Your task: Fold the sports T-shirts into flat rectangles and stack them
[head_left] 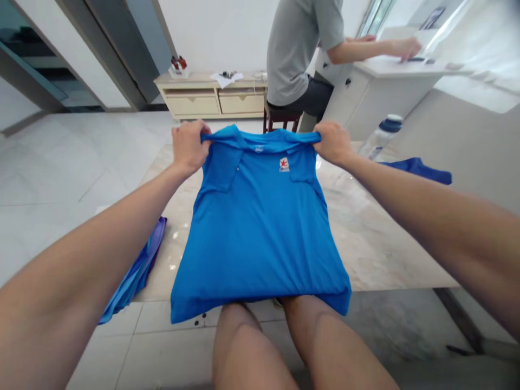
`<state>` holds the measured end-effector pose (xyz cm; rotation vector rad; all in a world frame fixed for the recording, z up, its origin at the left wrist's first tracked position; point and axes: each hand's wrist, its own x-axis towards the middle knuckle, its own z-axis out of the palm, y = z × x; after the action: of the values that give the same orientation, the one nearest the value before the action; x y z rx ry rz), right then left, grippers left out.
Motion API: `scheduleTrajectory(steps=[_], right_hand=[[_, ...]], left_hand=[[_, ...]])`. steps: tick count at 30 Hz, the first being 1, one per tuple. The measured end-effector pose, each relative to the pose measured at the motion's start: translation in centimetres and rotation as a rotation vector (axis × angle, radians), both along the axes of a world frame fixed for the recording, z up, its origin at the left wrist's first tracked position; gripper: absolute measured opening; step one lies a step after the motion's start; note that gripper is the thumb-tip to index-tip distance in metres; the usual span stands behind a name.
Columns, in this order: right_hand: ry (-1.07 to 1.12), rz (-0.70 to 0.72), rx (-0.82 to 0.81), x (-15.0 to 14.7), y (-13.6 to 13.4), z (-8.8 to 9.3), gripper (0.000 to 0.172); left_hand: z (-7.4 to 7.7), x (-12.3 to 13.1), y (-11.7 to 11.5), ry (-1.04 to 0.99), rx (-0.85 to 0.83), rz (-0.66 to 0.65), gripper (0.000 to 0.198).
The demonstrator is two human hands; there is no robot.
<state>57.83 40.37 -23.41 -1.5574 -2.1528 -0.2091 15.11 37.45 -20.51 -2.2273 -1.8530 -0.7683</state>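
Left hand (pixel 187 145), right hand (pixel 333 142), forearms (pixel 122 222) and thighs (pixel 244 344) are bare.

The seated person (pixel 298 49) is cut off by the top edge. The blue polo shirt's (pixel 260 233) badge (pixel 284 164) cannot be read. Items (pixel 179 65) on the low cabinet (pixel 211 100) cannot be identified.

Both hands, left hand (pixel 187 145) and right hand (pixel 332 142), pinch the blue shirt (pixel 260 233) shoulders over the desk (pixel 385 244); its hem overhangs the near edge.
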Motion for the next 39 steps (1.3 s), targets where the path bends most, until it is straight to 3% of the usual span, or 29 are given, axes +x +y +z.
scheduleTrajectory(steps=[2, 6, 10, 13, 15, 17, 19, 22, 25, 28, 33, 36, 39], right_hand=[[-0.022, 0.031, 0.043, 0.4, -0.6, -0.4, 0.027], [-0.013, 0.068, 0.079, 1.7, -5.7, -1.1, 0.012], [0.008, 0.146, 0.119, 3.3, -14.4, -2.6, 0.007], [-0.022, 0.222, 0.039, 4.2, -22.1, -3.8, 0.003], [-0.104, 0.459, -0.141, 4.9, -26.8, -4.3, 0.003], [-0.188, 0.672, -0.337, 5.6, -30.3, -4.5, 0.002], [-0.234, 0.72, -0.464, 6.3, -32.0, -4.5, 0.007], [-0.23, 0.521, -0.505, 6.6, -31.3, -4.9, 0.019], [-0.122, 0.191, -0.507, 5.4, -27.9, -6.9, 0.021], [0.04, -0.103, -0.537, 3.3, -23.7, -10.0, 0.026], [0.101, -0.443, -0.483, 1.8, -18.4, -13.9, 0.057], [0.103, -0.437, -0.567, 2.5, -17.2, -14.7, 0.049], [0.108, -0.178, -0.523, 3.3, -17.5, -15.3, 0.028]], left_hand=[[-1.3, 0.1, -1.0, -0.053, 0.023, -0.019, 0.024], [-3.6, -0.7, -5.7, -0.133, 0.015, -0.045, 0.027], [-5.4, -2.9, -13.2, -0.089, -0.019, -0.114, 0.02], [-6.7, -5.0, -19.4, -0.065, -0.068, -0.158, 0.014], [-7.4, -6.6, -23.1, -0.069, -0.181, -0.241, 0.015], [-7.7, -8.2, -26.0, -0.079, -0.421, -0.386, 0.017], [-7.6, -9.4, -27.7, -0.105, -0.706, -0.507, 0.024], [-7.4, -10.2, -27.4, -0.188, -0.898, -0.466, 0.033], [-8.2, -9.3, -24.3, -0.259, -0.756, -0.234, 0.04], [-10.1, -7.7, -19.8, -0.237, -0.604, -0.024, 0.04], [-13.5, -5.9, -13.6, -0.135, -0.535, 0.174, 0.05], [-15.2, -6.0, -11.7, -0.094, -0.583, 0.175, 0.048], [-16.6, -6.4, -11.6, -0.032, -0.576, 0.09, 0.032]])
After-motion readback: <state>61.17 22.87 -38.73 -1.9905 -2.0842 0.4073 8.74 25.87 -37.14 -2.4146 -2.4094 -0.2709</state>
